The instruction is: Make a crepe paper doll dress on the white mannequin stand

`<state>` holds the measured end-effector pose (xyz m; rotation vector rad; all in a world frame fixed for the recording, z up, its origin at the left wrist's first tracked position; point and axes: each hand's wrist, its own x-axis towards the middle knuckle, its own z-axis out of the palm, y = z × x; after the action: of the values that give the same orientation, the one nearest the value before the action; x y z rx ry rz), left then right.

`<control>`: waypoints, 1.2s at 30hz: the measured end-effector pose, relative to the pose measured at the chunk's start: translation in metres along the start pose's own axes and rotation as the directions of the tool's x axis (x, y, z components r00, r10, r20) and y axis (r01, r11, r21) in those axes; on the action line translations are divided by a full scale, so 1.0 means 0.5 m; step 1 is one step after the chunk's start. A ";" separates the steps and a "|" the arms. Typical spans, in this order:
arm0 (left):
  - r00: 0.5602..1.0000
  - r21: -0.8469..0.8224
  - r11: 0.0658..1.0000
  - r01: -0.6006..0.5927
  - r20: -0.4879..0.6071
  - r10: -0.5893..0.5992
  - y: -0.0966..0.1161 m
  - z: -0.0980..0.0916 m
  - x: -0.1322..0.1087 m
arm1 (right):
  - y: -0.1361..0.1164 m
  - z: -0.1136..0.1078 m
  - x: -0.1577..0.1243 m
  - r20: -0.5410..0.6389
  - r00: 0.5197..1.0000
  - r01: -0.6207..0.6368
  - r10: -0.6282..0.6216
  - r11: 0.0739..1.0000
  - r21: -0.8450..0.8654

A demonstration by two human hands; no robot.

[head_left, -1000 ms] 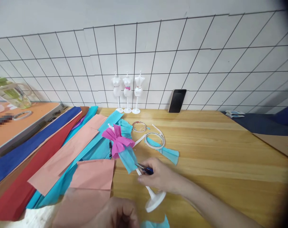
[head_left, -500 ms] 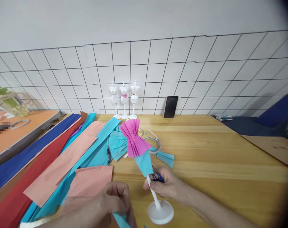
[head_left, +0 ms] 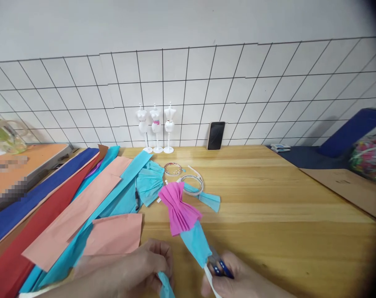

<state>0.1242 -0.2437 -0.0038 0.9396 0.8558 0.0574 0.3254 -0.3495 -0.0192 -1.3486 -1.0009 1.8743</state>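
So on our table (head_left: 268, 194), the big change is the dressed form (head_left: 188, 223): over the last second it's come down toward us, and its round foot, in view half a second ago, is now out past the bottom edge. It's tilted, top leaning away to the left, pink wrap (head_left: 177, 205) above and blue skirt (head_left: 195, 244) below. For the paper outfit, we'd say that's handy: the hem is right between our hands.

Our right hand (head_left: 229, 275) is closed, doing double duty: it's got the white stem (head_left: 210, 279) just under the hem and the scissors (head_left: 219, 265) too. The blades are up against the skirt's lower edge, but we can't tell how far apart they are.

Our left hand (head_left: 153, 260) is off to the side, not touching the form. Fingers are curled in with barely any gap, pinching a blue strip (head_left: 165, 285) that hangs below them and runs out of view.
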 end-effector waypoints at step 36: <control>0.847 0.159 0.856 -0.491 -0.143 0.512 0.061 0.010 0.070 | 0.007 -0.073 -0.043 -0.677 0.736 0.285 0.001 0.907 0.310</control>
<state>0.1609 -0.2144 -0.0018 1.2679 0.7626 0.5614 0.3663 -0.3610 -0.0184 -1.4639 -0.3109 1.2093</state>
